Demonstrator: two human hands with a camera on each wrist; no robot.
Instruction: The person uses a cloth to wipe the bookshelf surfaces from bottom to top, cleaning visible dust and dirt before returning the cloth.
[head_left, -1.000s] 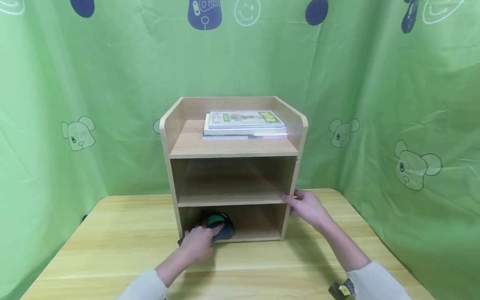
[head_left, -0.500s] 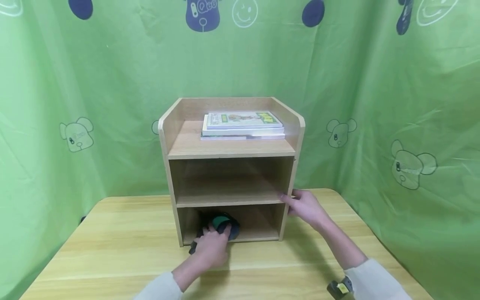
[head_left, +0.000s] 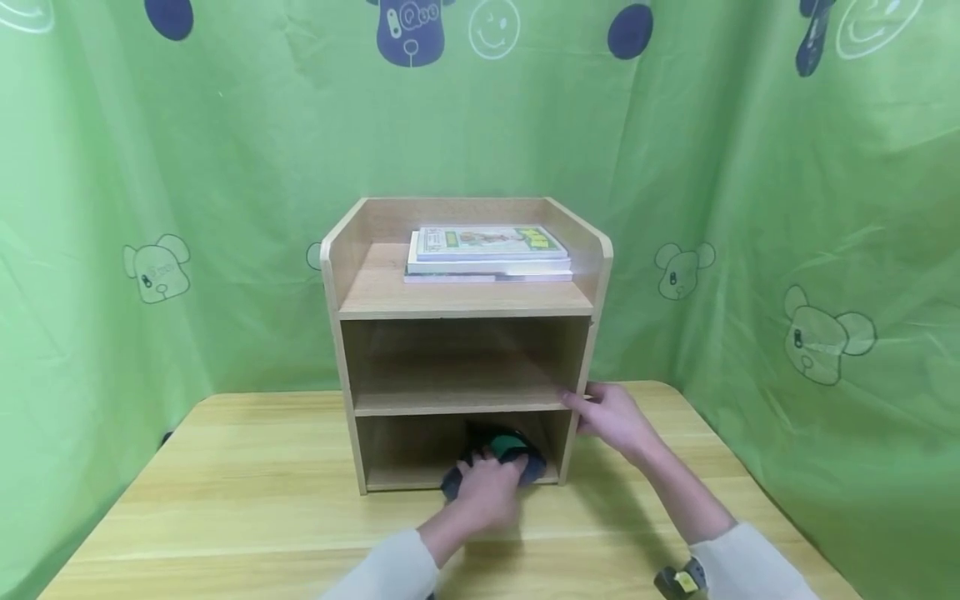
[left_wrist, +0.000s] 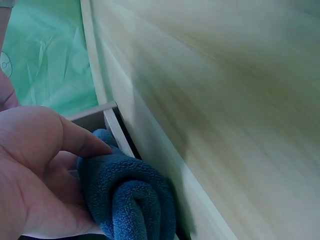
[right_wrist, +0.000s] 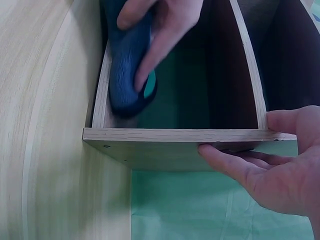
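Note:
A small wooden shelf unit [head_left: 467, 314] stands on the table, with two open compartments under a railed top. In the bottom compartment, towards its right side, my left hand [head_left: 491, 492] grips a dark blue towel [head_left: 534, 469] with a green patch. The left wrist view shows the towel's thick fluffy folds [left_wrist: 135, 200] bunched under that hand at the compartment's front edge. My right hand [head_left: 618, 423] holds the unit's right side panel [right_wrist: 170, 135], its thumb at the middle shelf's front edge and its fingers along the panel's outer face.
A stack of several books [head_left: 487, 252] lies on the unit's top. The light wood table [head_left: 247, 500] extends to both sides and in front. A green patterned curtain [head_left: 247, 125] hangs behind and at the sides. A dark strap with a yellow tag [head_left: 681, 579] is by the right sleeve.
My left hand has slid the towel from the left end of the bottom compartment to its right side. The right hand keeps its hold on the side panel.

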